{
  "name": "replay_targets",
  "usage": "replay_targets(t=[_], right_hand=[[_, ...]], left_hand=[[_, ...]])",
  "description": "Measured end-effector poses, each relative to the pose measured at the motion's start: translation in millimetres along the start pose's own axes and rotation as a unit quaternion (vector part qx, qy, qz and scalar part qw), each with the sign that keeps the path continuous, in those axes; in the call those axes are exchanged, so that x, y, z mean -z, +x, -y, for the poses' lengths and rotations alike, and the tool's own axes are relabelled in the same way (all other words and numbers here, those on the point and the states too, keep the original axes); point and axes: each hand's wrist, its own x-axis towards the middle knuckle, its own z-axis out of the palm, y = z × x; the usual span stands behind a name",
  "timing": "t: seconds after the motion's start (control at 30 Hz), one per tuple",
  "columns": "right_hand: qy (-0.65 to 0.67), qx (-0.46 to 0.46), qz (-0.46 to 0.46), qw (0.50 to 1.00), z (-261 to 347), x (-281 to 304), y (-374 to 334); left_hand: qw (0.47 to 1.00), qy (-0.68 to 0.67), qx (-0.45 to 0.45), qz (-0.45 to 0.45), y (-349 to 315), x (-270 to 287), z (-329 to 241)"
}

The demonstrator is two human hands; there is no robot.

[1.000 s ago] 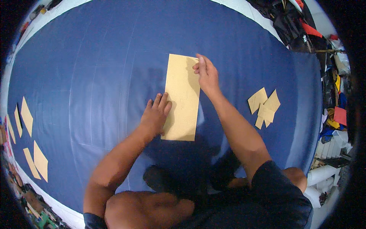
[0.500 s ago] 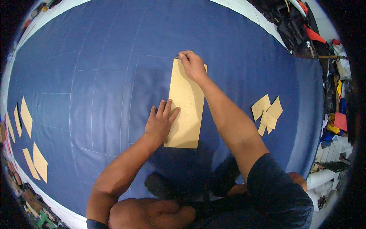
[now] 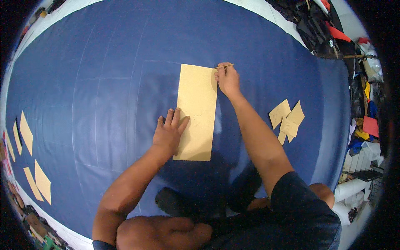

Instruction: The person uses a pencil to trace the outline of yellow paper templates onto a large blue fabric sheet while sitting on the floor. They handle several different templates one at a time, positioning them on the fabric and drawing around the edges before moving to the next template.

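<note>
Tan card rectangle, long, flat, straight-edged, faintly marked near its middle

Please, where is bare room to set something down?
The blue sheet is bare beyond the long tan card and, apart from thin lines, between the left hand and the leftmost cards. Crowded: the card's far corner, by the right hand, and the overlapping cards at right.

A cluster of small tan card pieces lies overlapping at the right; five slim card pieces lie at the far left. Along the right rim are crumpled black sheeting, a red strip, a flat red piece and white rolls.
</note>
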Motion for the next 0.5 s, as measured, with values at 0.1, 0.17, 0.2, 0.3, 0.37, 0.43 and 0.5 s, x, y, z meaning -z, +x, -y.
replay_targets(t=[0.1, 0.17, 0.2, 0.3, 0.37, 0.43, 0.5], right_hand=[[0.05, -0.026, 0.001, 0.998, -4, -2, -2], [0.049, -0.043, -0.015, 0.998, -8, -2, -2], [0.048, -0.052, -0.023, 0.997, -10, -1, -1], [0.105, -0.102, -0.008, 0.989, 3, -2, -4], [0.166, -0.125, -0.042, 0.977, 16, -4, -8], [0.187, -0.124, -0.062, 0.973, 20, -3, -10], [0.166, -0.101, -0.069, 0.978, 15, -2, -10]], left_hand=[[1.0, -0.003, 0.004, 0.011, -1, 2, 1], [1.0, -0.002, -0.003, 0.022, 0, 9, 0], [1.0, -0.002, -0.006, 0.027, 0, 12, -1], [0.999, 0.001, -0.001, 0.033, -2, 9, 2], [1.0, -0.002, -0.004, 0.026, -3, 4, 4], [1.0, 0.001, -0.007, 0.022, -2, 3, 3], [1.0, 0.008, -0.011, 0.022, -1, 3, 1]])
